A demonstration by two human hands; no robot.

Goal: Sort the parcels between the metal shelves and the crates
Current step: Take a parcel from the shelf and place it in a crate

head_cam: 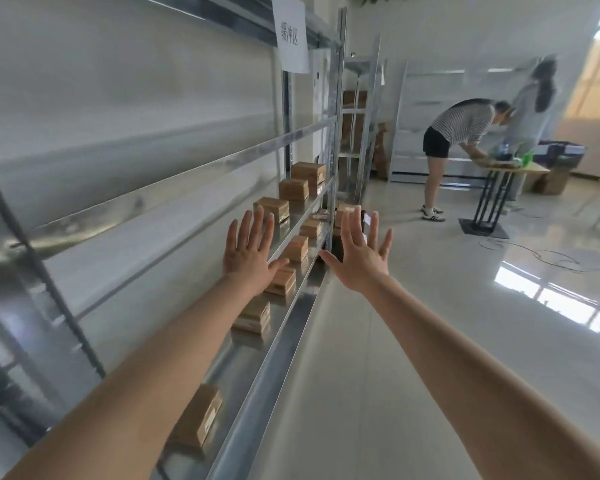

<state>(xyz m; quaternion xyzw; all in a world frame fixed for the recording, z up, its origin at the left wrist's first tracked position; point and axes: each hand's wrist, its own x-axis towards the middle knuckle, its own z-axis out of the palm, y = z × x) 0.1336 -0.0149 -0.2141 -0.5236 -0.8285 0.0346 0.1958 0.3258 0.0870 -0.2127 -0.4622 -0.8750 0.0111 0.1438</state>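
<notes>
Our left hand [248, 252] and right hand [359, 258] reach forward with fingers spread wide, holding nothing. Brown parcels [297, 249] line the metal shelf [278, 344], below and beyond the left hand; the right hand hangs beside the shelf, over the floor [430, 323].

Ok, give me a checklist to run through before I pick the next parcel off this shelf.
1. Left hand free: ok, open, fingers spread, holding nothing.
2. Right hand free: ok, open and empty too.
3. Parcel to pick: ok, a brown parcel sits on the metal shelf just by the left thumb.
4. Parcel label readable: cannot tell, too blurred.
5. Crate to sort into: cannot tell, none plainly in view.
6. Walkway beside the shelf: ok, the two people stand far off at a table.
</notes>
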